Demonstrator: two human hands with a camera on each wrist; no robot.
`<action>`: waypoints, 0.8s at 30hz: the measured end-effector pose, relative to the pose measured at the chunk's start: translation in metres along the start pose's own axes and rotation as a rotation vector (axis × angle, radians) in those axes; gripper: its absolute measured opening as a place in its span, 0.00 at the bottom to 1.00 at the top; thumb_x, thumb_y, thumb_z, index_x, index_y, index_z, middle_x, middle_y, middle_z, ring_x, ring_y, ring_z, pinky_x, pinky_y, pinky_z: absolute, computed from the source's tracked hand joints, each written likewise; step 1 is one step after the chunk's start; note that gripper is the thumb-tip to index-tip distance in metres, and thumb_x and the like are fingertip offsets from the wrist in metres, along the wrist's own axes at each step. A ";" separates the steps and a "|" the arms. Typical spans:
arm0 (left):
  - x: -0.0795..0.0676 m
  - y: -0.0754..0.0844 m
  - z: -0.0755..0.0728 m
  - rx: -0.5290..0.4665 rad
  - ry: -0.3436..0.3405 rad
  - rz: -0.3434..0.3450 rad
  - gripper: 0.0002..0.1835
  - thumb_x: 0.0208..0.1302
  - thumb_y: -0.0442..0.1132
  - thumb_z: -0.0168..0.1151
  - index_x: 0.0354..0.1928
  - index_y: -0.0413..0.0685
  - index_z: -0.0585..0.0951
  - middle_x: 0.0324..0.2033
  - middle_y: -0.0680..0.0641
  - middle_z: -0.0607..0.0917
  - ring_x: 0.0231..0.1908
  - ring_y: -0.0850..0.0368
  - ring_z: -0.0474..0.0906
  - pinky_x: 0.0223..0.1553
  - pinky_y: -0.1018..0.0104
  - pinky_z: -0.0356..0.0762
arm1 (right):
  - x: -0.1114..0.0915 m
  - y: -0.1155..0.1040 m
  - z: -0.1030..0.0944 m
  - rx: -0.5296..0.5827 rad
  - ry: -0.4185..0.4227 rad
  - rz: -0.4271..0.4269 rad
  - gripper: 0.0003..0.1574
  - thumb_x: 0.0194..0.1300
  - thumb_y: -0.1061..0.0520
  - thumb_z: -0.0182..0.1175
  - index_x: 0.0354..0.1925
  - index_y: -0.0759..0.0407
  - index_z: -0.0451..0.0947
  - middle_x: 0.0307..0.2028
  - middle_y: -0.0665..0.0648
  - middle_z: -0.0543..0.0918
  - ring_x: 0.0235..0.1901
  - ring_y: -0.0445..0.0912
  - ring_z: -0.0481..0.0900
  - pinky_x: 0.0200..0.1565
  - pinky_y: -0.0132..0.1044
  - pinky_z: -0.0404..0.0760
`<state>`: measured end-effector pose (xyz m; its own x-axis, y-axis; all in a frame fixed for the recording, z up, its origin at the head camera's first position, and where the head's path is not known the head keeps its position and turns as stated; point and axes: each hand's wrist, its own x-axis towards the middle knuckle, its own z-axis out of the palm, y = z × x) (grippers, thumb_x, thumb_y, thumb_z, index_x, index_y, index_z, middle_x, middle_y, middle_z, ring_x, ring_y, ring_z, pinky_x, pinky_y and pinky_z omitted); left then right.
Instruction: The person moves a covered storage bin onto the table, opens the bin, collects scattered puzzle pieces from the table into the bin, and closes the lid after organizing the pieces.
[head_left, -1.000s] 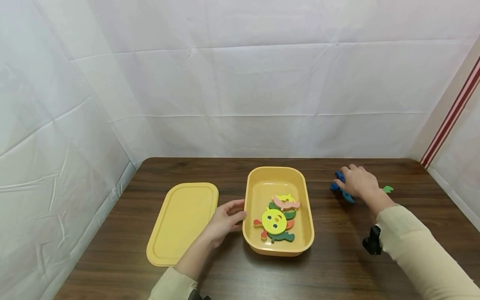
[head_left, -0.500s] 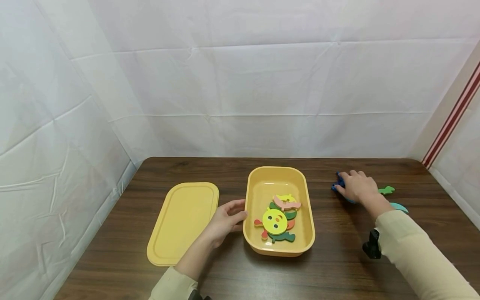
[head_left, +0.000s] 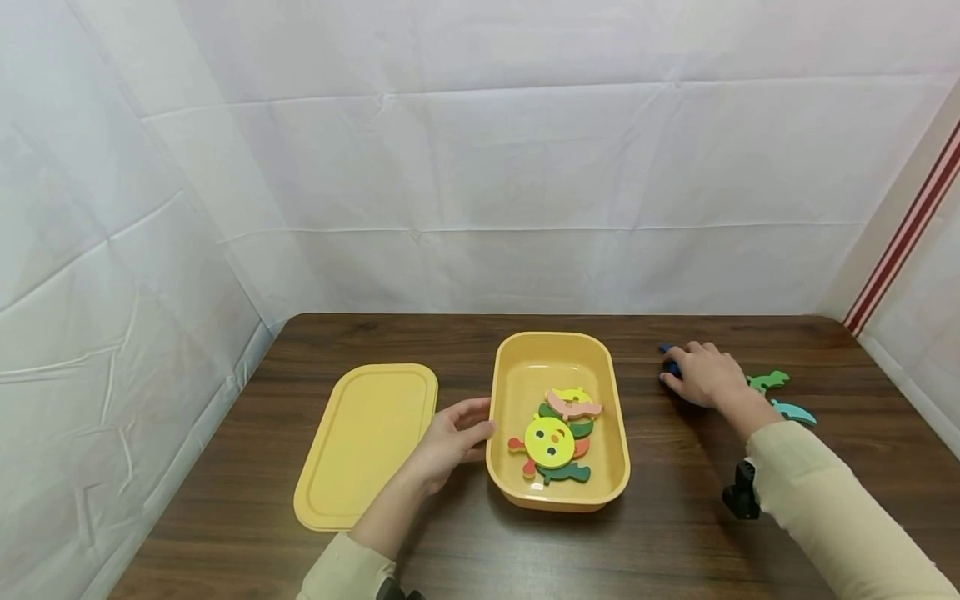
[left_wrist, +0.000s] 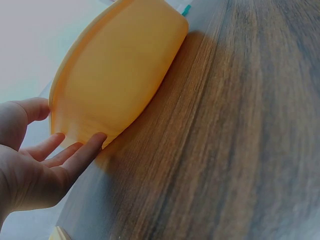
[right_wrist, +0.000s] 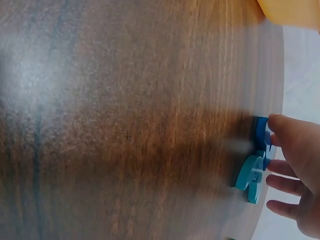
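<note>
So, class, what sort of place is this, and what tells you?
Probably a staged tabletop recording area rather than a lived-in room: creased white sheeting hangs behind a dark wood-grain table, where a yellow tub holds colourful toy pieces.

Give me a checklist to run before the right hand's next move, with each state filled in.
1. Yellow tub uncovered: ok, its inside shows.
2. Lid out of the way: ok, it lies apart, left of the tub.
3. Left hand at the tub: ok, it touches the side.
4. Right hand firm on the dark blue piece: cannot tell.
5. All pieces in the tub: not ok, green and turquoise ones lie outside.
</note>
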<state>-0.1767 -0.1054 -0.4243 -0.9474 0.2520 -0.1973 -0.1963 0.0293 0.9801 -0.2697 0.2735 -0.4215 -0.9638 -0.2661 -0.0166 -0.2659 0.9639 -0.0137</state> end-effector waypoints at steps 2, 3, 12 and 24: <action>0.000 0.000 0.000 -0.002 -0.002 0.000 0.25 0.63 0.34 0.55 0.62 0.36 0.66 0.59 0.34 0.70 0.50 0.46 0.77 0.44 0.55 0.80 | 0.000 -0.002 0.000 0.009 0.014 -0.011 0.24 0.65 0.48 0.54 0.53 0.62 0.72 0.48 0.70 0.73 0.48 0.65 0.70 0.43 0.61 0.73; 0.000 0.000 0.000 -0.002 -0.002 -0.001 0.25 0.63 0.34 0.55 0.62 0.36 0.66 0.59 0.34 0.71 0.50 0.46 0.77 0.44 0.55 0.80 | -0.001 -0.004 0.000 0.011 0.021 -0.019 0.23 0.64 0.49 0.55 0.52 0.62 0.73 0.47 0.69 0.74 0.47 0.64 0.71 0.43 0.60 0.73; 0.001 0.000 0.000 0.007 0.006 -0.014 0.25 0.63 0.34 0.55 0.62 0.36 0.67 0.58 0.34 0.71 0.49 0.46 0.77 0.43 0.56 0.80 | 0.000 -0.012 0.002 0.025 0.061 -0.115 0.12 0.60 0.55 0.60 0.42 0.58 0.73 0.45 0.67 0.75 0.43 0.62 0.73 0.39 0.54 0.77; -0.001 0.001 0.000 0.018 0.008 -0.015 0.25 0.63 0.34 0.55 0.62 0.37 0.66 0.59 0.35 0.71 0.49 0.47 0.77 0.44 0.56 0.80 | -0.002 -0.014 0.005 0.061 0.116 -0.226 0.13 0.55 0.64 0.62 0.30 0.55 0.65 0.30 0.54 0.70 0.34 0.55 0.71 0.29 0.42 0.71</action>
<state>-0.1760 -0.1054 -0.4230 -0.9464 0.2436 -0.2124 -0.2062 0.0508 0.9772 -0.2634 0.2603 -0.4266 -0.8766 -0.4688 0.1090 -0.4768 0.8766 -0.0643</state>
